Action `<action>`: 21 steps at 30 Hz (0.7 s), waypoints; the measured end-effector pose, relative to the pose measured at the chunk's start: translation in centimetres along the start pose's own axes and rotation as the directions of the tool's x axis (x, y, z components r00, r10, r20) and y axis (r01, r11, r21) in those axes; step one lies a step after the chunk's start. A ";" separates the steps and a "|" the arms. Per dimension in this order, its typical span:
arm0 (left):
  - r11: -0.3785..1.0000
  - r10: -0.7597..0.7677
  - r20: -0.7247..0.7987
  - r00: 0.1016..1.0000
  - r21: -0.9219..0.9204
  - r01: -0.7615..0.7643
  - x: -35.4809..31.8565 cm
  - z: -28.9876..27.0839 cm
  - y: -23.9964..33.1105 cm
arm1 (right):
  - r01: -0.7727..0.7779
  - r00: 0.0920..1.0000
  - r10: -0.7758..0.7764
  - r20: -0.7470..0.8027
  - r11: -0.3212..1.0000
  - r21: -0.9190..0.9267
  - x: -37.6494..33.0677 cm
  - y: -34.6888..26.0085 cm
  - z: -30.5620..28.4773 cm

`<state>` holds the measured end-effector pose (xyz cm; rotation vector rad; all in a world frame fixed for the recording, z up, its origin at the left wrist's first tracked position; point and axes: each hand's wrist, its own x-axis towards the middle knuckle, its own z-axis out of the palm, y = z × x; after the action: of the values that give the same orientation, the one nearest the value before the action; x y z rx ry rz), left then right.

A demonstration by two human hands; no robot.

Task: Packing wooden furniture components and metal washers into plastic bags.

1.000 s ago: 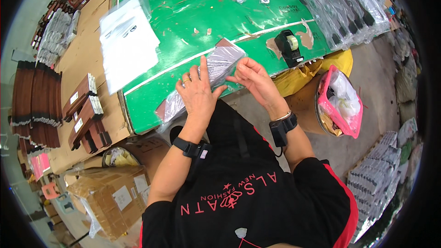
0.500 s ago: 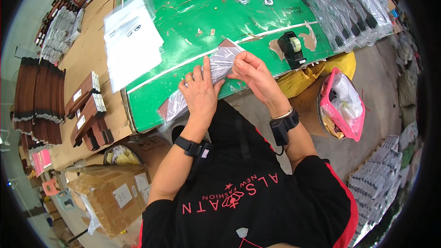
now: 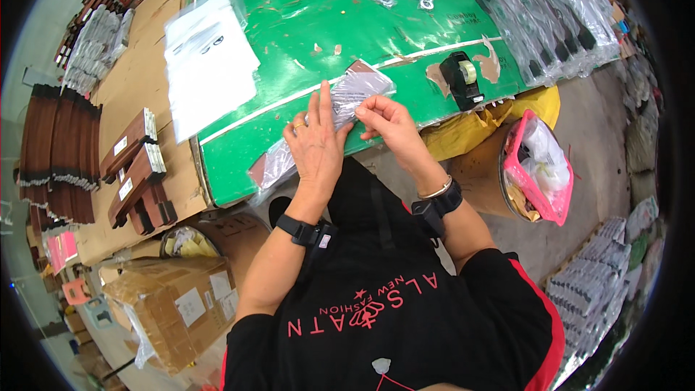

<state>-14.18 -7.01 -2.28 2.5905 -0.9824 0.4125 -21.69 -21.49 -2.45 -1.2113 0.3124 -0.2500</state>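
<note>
Green tabletop (image 3: 304, 22), near edge: long clear plastic sleeve (image 3: 329, 116) with brown strip inside, lying flat. Left hand (image 3: 316, 146) pressed open-palmed on it; right hand (image 3: 387, 119) grip pinched shut on sleeve's edge. Black tape dispenser (image 3: 463, 78) just right, pink basket (image 3: 539, 166) beyond

Left hand (image 3: 316, 146) flat, right hand (image 3: 387, 117) pinching

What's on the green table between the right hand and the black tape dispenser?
In the head view, nothing stands between the right hand and the tape dispenser: only bare green table, its white stripe, and a brown scuffed patch.
</note>
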 end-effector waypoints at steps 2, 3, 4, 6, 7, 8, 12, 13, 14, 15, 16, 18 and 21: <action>1.000 0.017 -0.015 1.000 0.012 -0.017 0.0 -0.1 -0.1 | 0.007 0.999 -0.011 -0.051 0.998 -0.064 0.2 0.7 0.2; 0.999 0.040 -0.022 0.999 0.019 -0.039 -0.1 -0.1 -0.1 | 0.008 0.994 -0.022 -0.109 0.992 -0.126 0.1 1.2 0.1; 0.999 0.039 -0.022 0.999 0.017 -0.038 -0.1 -0.1 0.0 | 0.007 0.994 -0.021 -0.110 0.992 -0.128 0.2 1.8 -0.1; 0.998 0.040 -0.016 0.999 0.039 -0.039 -0.2 -0.2 0.0 | 0.049 0.974 -0.128 -0.185 0.924 -0.380 0.4 2.7 -0.4; 0.999 0.039 -0.016 0.999 0.038 -0.039 -0.2 -0.1 0.0 | 0.049 0.974 -0.129 -0.186 0.923 -0.381 0.3 2.8 -0.4; 0.996 0.057 -0.024 0.998 0.072 -0.055 -0.2 0.0 0.0 | 0.038 0.973 -0.124 -0.197 0.919 -0.392 0.2 2.8 -0.4; 0.981 0.104 -0.051 0.993 0.169 -0.094 -0.3 0.1 -0.1 | 0.030 0.971 -0.119 -0.206 0.919 -0.393 0.3 3.2 -0.5; 0.981 0.103 -0.052 0.993 0.168 -0.093 -0.3 0.2 -0.1 | 0.030 0.971 -0.120 -0.206 0.919 -0.394 0.3 3.0 -0.5; 0.977 0.117 -0.055 0.992 0.186 -0.105 -0.3 0.3 -0.2 | -0.001 0.973 -0.091 -0.211 0.917 -0.399 0.2 2.7 -0.5; 0.972 0.132 -0.056 0.990 0.205 -0.118 -0.2 0.4 -0.3 | -0.032 0.974 -0.062 -0.217 0.914 -0.403 0.1 2.6 -0.5; 0.972 0.132 -0.057 0.990 0.205 -0.118 -0.1 0.4 -0.3 | -0.032 0.974 -0.062 -0.217 0.914 -0.403 0.1 2.6 -0.5; 0.974 0.109 -0.015 0.994 0.204 -0.103 0.2 0.4 -0.5 | 0.045 0.979 -0.107 -0.173 0.943 -0.330 0.2 2.8 -0.7; 0.990 0.077 0.075 0.994 0.109 -0.085 1.2 -0.3 -1.2 | 0.054 0.989 -0.087 -0.119 0.965 -0.257 0.6 2.1 -0.5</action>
<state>-12.53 -6.75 -1.76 2.6887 -1.1213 0.4107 -21.24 -21.51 -4.64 -1.4637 0.4242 -0.3604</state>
